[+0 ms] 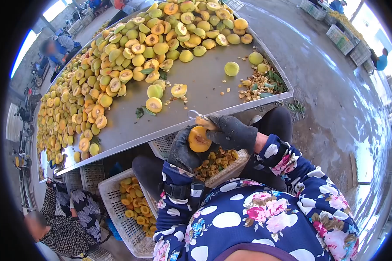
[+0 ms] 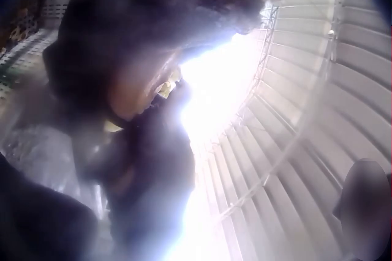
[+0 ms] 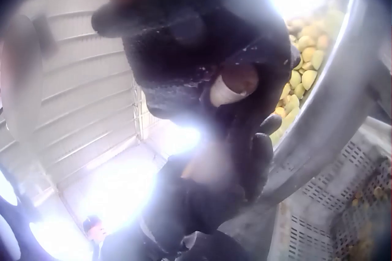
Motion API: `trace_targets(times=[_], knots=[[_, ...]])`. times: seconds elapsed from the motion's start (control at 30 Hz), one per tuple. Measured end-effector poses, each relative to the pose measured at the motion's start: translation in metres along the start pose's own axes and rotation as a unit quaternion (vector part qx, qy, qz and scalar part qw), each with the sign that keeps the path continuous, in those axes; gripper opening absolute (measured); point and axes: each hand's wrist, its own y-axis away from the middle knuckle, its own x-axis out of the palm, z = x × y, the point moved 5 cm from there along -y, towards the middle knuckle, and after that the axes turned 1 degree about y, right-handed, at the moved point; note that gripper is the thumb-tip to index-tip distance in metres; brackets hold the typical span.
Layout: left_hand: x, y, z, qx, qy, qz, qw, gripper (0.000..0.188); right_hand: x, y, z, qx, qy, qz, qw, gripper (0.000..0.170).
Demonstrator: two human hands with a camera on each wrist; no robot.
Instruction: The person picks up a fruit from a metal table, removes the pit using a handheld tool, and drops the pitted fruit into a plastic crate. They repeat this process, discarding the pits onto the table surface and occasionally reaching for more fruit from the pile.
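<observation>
1. Table (image 1: 200,80): the landmark; a heap of fruit (image 1: 135,52) covers its far and left parts, with pits (image 1: 254,87) near its right corner.
2. Left hand (image 1: 183,151), gloved: grasps a cut fruit (image 1: 199,140), just off the table's near edge, beside the right hand.
3. Right hand (image 1: 234,132), gloved: fingers curled round a tool (image 1: 207,123), whose wire loop (image 1: 193,114) lies at the table's near edge.
4. Crate (image 1: 113,202): below the table's near edge, containing fruit pieces (image 1: 137,201).

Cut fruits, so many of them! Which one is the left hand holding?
The orange fruit, in the gloved left hand with its cut face showing. The other cut fruits lie on the metal table or in baskets.
</observation>
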Motion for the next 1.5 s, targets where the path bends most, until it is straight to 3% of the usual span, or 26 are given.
trace_targets(times=[0.03, 0.07, 0.13, 0.2, 0.27, 0.3, 0.33, 0.37, 0.43, 0.47, 0.5, 0.57, 0.6, 0.67, 0.87, 0.97, 1.1, 1.17, 1.23, 1.3, 1.37, 1.5], knots=[[0.0, 0.003, -0.001, 0.016, -0.098, -0.005, 0.995, 0.045, 0.002, 0.003, -0.005, 0.084, -0.082, 0.019, 0.993, 0.039], [0.0, 0.005, -0.003, 0.031, -0.196, -0.009, 0.98, 0.049, 0.003, 0.006, -0.007, 0.086, -0.082, 0.019, 0.993, 0.039], [0.003, 0.006, -0.029, 0.039, -0.185, 0.006, 0.982, 0.049, 0.003, 0.017, -0.008, 0.069, -0.271, -0.012, 0.96, 0.039], [0.004, 0.005, -0.034, 0.047, -0.175, 0.019, 0.983, 0.05, 0.005, 0.032, 0.0, 0.095, -0.317, -0.01, 0.944, 0.041], [-0.003, 0.004, -0.016, -0.012, 0.092, -0.027, 0.995, 0.049, 0.017, 0.047, 0.001, 0.177, -0.367, 0.045, 0.912, 0.039], [-0.003, 0.002, -0.012, -0.014, 0.093, -0.025, 0.995, 0.049, 0.02, 0.049, -0.004, 0.15, -0.241, 0.046, 0.958, 0.04], [0.001, -0.002, -0.001, -0.092, 0.385, -0.037, 0.918, 0.05, 0.023, 0.051, -0.003, 0.152, -0.24, 0.046, 0.958, 0.04], [0.01, -0.003, 0.008, -0.161, 0.638, -0.045, 0.751, 0.051, 0.023, 0.05, 0.0, 0.119, -0.159, 0.033, 0.98, 0.04], [0.013, -0.007, 0.019, -0.136, 0.65, -0.058, 0.745, 0.053, 0.031, 0.051, -0.006, 0.03, -0.022, -0.02, 0.999, 0.039], [0.014, -0.008, 0.025, -0.111, 0.66, -0.071, 0.739, 0.055, 0.034, 0.05, -0.009, 0.03, -0.021, -0.019, 0.999, 0.039], [0.015, -0.009, 0.032, -0.111, 0.661, -0.072, 0.739, 0.055, 0.035, 0.049, -0.009, 0.012, -0.016, -0.044, 0.999, 0.038], [0.011, -0.01, 0.037, -0.063, 0.576, -0.1, 0.809, 0.053, 0.038, 0.046, -0.012, -0.006, -0.011, -0.068, 0.998, 0.037], [0.01, -0.011, 0.038, -0.062, 0.577, -0.1, 0.808, 0.053, 0.04, 0.045, -0.014, -0.013, 0.011, -0.072, 0.997, 0.036], [0.012, -0.012, 0.035, -0.061, 0.642, -0.087, 0.76, 0.053, 0.042, 0.044, -0.013, -0.02, 0.032, -0.076, 0.996, 0.035], [0.018, -0.006, 0.021, -0.061, 0.618, -0.146, 0.77, 0.052, 0.046, 0.044, -0.01, 0.019, 0.093, -0.062, 0.994, 0.031], [0.022, -0.006, 0.019, -0.057, 0.623, -0.157, 0.765, 0.052, 0.058, 0.041, -0.017, -0.051, 0.139, -0.084, 0.985, 0.028], [0.022, -0.004, 0.027, 0.001, 0.635, -0.122, 0.762, 0.045, 0.068, 0.033, -0.013, -0.04, 0.011, -0.069, 0.997, 0.03], [0.016, -0.007, 0.04, 0.016, 0.571, -0.159, 0.805, 0.043, 0.065, 0.033, -0.007, -0.021, -0.051, -0.066, 0.996, 0.032], [0.014, -0.006, 0.043, 0.02, 0.558, -0.169, 0.812, 0.042, 0.066, 0.033, -0.004, 0.011, 0.037, 0.001, 0.999, 0.038], [0.012, -0.005, 0.045, 0.023, 0.544, -0.179, 0.82, 0.04, 0.079, 0.034, -0.018, 0.014, 0.048, 0.005, 0.999, 0.033], [0.006, -0.006, 0.046, 0.052, 0.428, -0.162, 0.888, 0.04, 0.082, 0.035, -0.023, 0.017, 0.058, 0.008, 0.998, 0.029], [0.0, -0.007, 0.052, 0.033, 0.481, -0.128, 0.866, 0.035, 0.078, 0.03, -0.02, 0.019, 0.1, 0.078, 0.992, 0.028]])
